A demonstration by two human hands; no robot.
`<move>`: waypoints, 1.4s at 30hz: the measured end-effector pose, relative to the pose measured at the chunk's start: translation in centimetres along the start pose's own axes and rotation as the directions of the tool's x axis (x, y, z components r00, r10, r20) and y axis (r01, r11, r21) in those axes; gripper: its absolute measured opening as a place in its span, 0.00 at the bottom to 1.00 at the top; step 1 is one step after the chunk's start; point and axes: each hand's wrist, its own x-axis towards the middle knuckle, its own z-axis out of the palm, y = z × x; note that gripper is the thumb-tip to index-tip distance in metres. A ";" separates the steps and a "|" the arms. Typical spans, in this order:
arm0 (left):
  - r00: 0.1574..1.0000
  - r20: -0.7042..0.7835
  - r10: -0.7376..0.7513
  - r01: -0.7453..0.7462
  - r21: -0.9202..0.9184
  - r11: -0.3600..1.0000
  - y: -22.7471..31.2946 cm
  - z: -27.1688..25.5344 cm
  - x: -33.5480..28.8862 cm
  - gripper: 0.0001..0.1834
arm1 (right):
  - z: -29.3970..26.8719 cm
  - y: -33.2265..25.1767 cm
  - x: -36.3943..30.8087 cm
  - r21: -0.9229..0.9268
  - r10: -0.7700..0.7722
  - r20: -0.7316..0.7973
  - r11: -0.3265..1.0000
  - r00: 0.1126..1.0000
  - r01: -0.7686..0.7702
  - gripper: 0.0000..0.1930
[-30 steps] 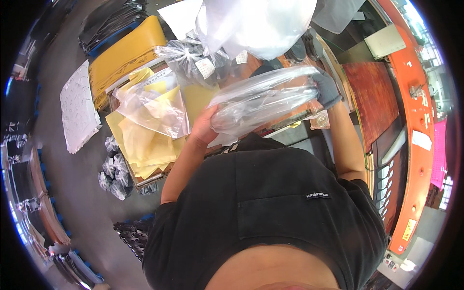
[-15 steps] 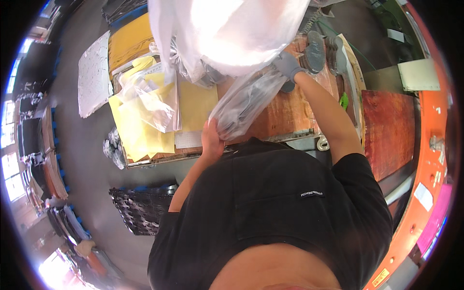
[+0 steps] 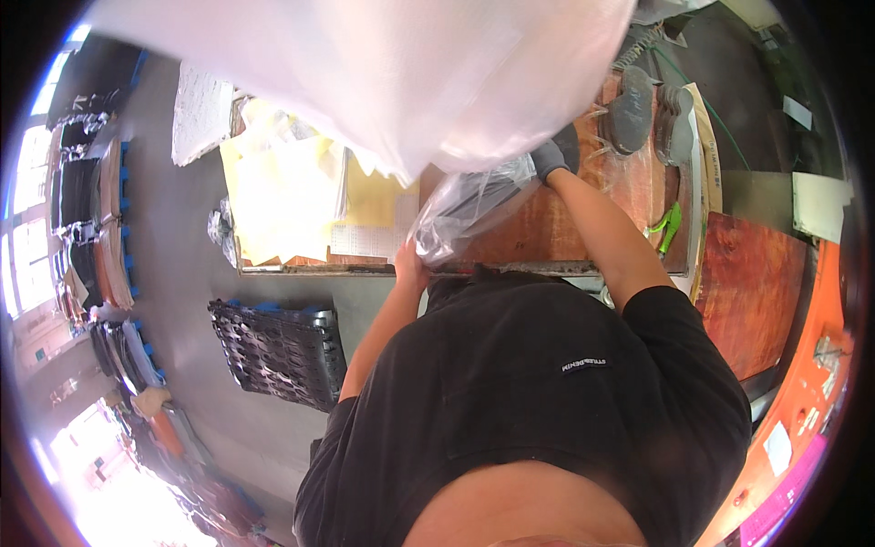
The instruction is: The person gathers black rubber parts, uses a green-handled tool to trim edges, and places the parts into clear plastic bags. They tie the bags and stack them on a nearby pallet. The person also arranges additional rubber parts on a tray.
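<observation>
A clear plastic bag [image 3: 447, 228] slants across the wooden table with dark, flat pieces inside it. My bare left hand [image 3: 412, 264] is closed on the bag's near end, by the table's front edge. My right hand [image 3: 549, 160], in a grey glove, is at the bag's far end, its fingers hidden by plastic. Close to the camera, a large blurred white sheet [image 3: 392, 73] covers the far middle of the table. Right of my glove lie dark grey sole-shaped pieces [image 3: 629, 109], with a stack of similar pieces [image 3: 674, 126] beside them.
Yellow sheets [image 3: 278, 205] and a gridded sheet [image 3: 365, 241] lie on the table's left. A bright green tool [image 3: 670, 226] rests near its right edge. A reddish board [image 3: 752, 292] stands at the right; a black perforated crate [image 3: 278, 351] sits on the floor at the left.
The view has shifted a little. The white sheet now spreads over more of the table. The bag looks shorter and more bunched between my hands, and my left hand keeps its hold.
</observation>
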 end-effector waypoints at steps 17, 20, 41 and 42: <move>0.738 0.427 0.523 -0.480 0.877 -0.039 15.3 7.3 -6.9 0.42 | -0.8 -3.3 1.7 0.037 0.350 0.172 0.932 0.921 -0.361 0.20; 0.754 0.506 0.419 -0.455 0.862 -0.221 15.0 9.2 -7.6 0.46 | -0.7 -2.7 2.2 -0.055 0.202 0.183 0.979 0.962 -0.195 0.21; 0.802 0.498 0.330 -0.505 0.860 -0.071 15.1 8.3 -7.6 0.43 | -3.8 -3.5 -8.2 0.243 -0.235 -0.139 0.933 0.962 0.264 0.22; 0.786 0.511 0.347 -0.528 0.848 -0.053 14.9 8.1 -7.4 0.44 | -3.5 -3.0 -7.9 0.188 -0.256 -0.154 0.941 0.954 0.282 0.22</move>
